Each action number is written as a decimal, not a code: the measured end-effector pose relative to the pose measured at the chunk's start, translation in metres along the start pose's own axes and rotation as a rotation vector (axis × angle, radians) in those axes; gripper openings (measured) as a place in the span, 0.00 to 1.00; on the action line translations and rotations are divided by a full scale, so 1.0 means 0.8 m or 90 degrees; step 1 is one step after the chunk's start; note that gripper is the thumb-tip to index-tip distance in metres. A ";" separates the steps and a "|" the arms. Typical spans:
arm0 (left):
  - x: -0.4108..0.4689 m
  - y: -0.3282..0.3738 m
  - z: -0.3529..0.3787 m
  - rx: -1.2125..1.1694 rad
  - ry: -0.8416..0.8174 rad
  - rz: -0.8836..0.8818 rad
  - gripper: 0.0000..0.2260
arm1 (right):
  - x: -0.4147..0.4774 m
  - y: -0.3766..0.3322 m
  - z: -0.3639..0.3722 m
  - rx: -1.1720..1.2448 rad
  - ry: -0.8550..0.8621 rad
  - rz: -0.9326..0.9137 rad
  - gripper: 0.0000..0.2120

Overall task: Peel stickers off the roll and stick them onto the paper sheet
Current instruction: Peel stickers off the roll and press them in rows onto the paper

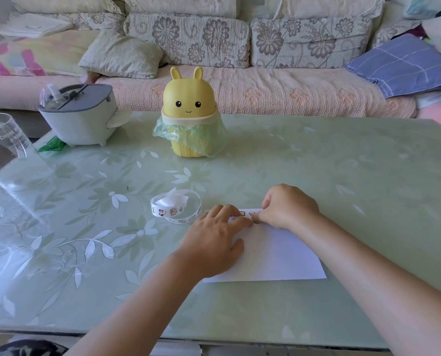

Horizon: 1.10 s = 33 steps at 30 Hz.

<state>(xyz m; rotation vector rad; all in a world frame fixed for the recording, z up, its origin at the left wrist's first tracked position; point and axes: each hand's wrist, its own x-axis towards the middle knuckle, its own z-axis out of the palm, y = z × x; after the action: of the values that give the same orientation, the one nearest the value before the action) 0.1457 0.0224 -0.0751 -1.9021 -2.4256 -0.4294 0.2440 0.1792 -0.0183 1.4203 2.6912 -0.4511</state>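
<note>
Paper sheet (278, 255) flat, white, sticker roll (173, 213) loosely coiled, left hand (214, 240) pressing sheet

Home living room, floral sofa (214, 42), cushions (121, 53), glass-topped coffee table (342, 163)

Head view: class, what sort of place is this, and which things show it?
Probably a home living room: a floral-cushioned sofa stands behind the table, which carries a rabbit-shaped bin and a tissue box.
</note>
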 end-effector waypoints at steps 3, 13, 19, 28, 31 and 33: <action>0.003 0.003 0.001 0.008 0.009 -0.004 0.21 | -0.001 0.015 0.002 0.008 0.000 -0.008 0.21; 0.004 0.023 0.013 0.067 0.057 -0.019 0.22 | -0.031 0.057 0.057 -0.030 0.181 -0.359 0.16; 0.001 0.027 0.012 0.087 0.043 -0.023 0.23 | -0.052 0.056 0.066 -0.077 -0.004 -0.380 0.43; 0.000 0.032 0.008 0.070 0.040 -0.055 0.22 | -0.058 0.065 0.058 -0.149 0.023 -0.376 0.42; -0.002 0.031 0.009 0.051 0.048 -0.047 0.21 | -0.062 0.056 0.060 -0.148 0.036 -0.354 0.44; -0.004 0.026 0.011 0.020 0.044 -0.045 0.22 | -0.061 0.054 0.061 -0.141 0.030 -0.374 0.43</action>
<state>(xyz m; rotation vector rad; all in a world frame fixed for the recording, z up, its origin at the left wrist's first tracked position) 0.1680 0.0260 -0.0799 -1.7637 -2.4461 -0.4480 0.3033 0.1494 -0.0657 0.5780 3.0467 -0.1339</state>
